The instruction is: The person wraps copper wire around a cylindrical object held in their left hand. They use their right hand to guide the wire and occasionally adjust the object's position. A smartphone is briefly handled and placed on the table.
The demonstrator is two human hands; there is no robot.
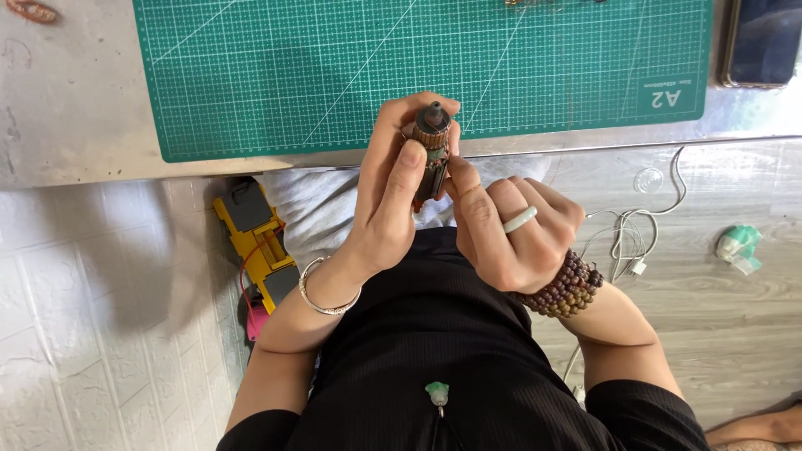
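My left hand (393, 192) grips a small electric motor armature (432, 150), a dark cylinder with copper windings and a black shaft tip, held upright just below the table's front edge. The thumb lies along its side. My right hand (510, 230), wearing a white ring and a brown bead bracelet, pinches the armature's lower right side with thumb and forefinger. A silver bangle sits on my left wrist. Both hands hover over my lap.
A green cutting mat (418, 67) covers the grey table (67, 100). A dark phone (764, 42) lies at the far right. On the floor are a yellow tool (255, 238) at left, white cables (635, 234) and a green-white crumpled piece (738, 248) at right.
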